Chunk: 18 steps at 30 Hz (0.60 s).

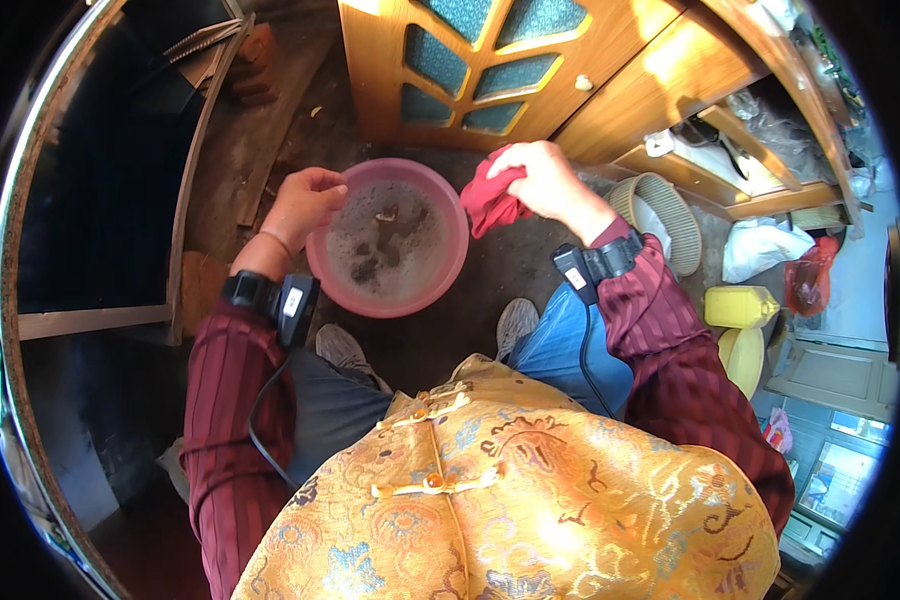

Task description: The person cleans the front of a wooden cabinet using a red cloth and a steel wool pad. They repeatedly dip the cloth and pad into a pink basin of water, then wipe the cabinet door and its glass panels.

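A round pink basin [456, 259] stands on the dark floor before me, holding cloudy grey water with foam and dark patches. My right hand [541, 180] grips a bunched red cloth [489, 196] just outside the basin's right rim, close to the wooden cabinet. At the upper left rim is my left hand [313, 202], its fingers curled with the fingertips close together; I see nothing held between them. Both wrists wear black straps with small cabled devices.
A wooden cabinet [521, 127] with patterned blue-green panels stands beyond the basin. At right are a woven basket [679, 217], a white bag [765, 247], a yellow jug [736, 306] and a red plastic bag [811, 277]. A dark-topped table [112, 187] is at left. My shoes flank the basin's near side.
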Tool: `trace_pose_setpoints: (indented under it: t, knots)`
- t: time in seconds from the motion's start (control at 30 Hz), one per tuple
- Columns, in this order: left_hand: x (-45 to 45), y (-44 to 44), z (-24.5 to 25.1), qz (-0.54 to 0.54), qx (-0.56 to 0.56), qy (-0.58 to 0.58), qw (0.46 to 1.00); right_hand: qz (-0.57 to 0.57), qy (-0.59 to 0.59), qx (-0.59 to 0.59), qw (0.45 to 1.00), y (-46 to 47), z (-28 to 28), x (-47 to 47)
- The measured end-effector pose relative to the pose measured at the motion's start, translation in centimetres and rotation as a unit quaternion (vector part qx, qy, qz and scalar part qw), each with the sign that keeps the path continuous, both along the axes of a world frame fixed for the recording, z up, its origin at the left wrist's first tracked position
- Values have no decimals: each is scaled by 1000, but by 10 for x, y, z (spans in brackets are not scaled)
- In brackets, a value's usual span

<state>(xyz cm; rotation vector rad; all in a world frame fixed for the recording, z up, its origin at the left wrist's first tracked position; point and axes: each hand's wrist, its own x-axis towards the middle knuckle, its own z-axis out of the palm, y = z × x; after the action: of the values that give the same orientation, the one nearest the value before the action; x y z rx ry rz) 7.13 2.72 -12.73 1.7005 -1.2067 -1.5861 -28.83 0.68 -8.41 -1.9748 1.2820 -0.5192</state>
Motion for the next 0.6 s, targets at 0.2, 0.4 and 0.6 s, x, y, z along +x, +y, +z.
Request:
trace_pose_setpoints:
  t: [0.2, 0.4, 0.6]
  knots:
    - [17, 5, -156, -161, -6, -293, 943, 29, 5, -35, 999, -10, -13, -15]
    - [-29, 51, -240, -262, 39, -342, 902, 88, -11, -6, 996, -3, -24, -9]
    - [-88, 62, -247, -293, 117, -455, 833, 96, 4, 39, 995, 0, -29, -19]
